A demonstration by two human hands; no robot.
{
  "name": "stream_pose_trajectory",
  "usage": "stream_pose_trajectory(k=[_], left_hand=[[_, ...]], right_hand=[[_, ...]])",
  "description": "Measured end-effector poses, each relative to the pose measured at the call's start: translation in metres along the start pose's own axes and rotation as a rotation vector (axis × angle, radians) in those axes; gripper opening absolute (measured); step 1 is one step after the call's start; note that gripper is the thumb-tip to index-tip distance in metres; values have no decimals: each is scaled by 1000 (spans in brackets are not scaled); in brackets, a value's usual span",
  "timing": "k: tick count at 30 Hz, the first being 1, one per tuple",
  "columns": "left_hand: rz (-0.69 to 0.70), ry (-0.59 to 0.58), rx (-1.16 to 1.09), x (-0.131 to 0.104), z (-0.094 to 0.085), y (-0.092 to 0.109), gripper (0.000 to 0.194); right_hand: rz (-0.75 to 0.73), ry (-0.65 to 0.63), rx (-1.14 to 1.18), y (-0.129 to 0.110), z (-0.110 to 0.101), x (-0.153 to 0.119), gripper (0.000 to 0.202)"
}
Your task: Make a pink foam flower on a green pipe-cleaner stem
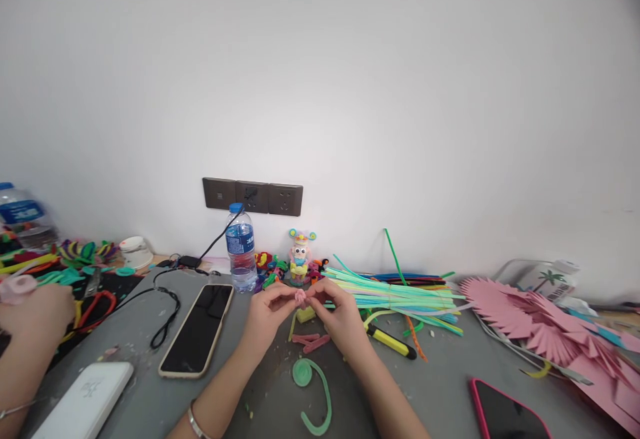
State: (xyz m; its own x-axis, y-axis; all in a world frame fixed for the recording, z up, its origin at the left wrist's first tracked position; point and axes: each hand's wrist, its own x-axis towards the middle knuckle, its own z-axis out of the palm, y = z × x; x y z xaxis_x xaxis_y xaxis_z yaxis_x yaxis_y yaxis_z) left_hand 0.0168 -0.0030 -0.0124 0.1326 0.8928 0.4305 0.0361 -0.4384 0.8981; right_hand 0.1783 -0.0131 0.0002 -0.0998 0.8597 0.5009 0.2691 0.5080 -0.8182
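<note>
Between my two hands is a small bunched piece of pink pipe cleaner. My left hand pinches it from the left with thumb and fingertips. From the other side, my right hand pinches it too, partly covering it. Below the fingers lie short pink pipe cleaner pieces and a small yellow-green block. Closer to me, a green pipe cleaner curves away from its tightly coiled end.
A water bottle and a small figurine stand by the wall. Right are bundled pipe cleaners, a yellow cutter and folded pink paper. Left lie a phone and white power bank; another person's hand is beyond.
</note>
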Motion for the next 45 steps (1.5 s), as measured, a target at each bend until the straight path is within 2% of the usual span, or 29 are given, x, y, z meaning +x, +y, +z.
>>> stream_pose_trajectory(k=[8,17,29,34,41,45], left_hand=[[22,20,-35,1,1,-2,13],[47,6,50,0,2,-2,13],[-8,-17,15,0,2,-6,19],[1,23,109,2,1,-1,19],[-161,-42,-65,2,4,5,24],[-214,-23,-147,2,4,9,25]], right_hand=[[13,76,-14,5,7,-3,7],[-19,93,-81,6,7,-4,8],[85,69,42,7,7,-3,7],[169,103,191,9,11,-3,19],[247,59,368,7,9,-3,28],[285,28,454,4,8,-1,30]])
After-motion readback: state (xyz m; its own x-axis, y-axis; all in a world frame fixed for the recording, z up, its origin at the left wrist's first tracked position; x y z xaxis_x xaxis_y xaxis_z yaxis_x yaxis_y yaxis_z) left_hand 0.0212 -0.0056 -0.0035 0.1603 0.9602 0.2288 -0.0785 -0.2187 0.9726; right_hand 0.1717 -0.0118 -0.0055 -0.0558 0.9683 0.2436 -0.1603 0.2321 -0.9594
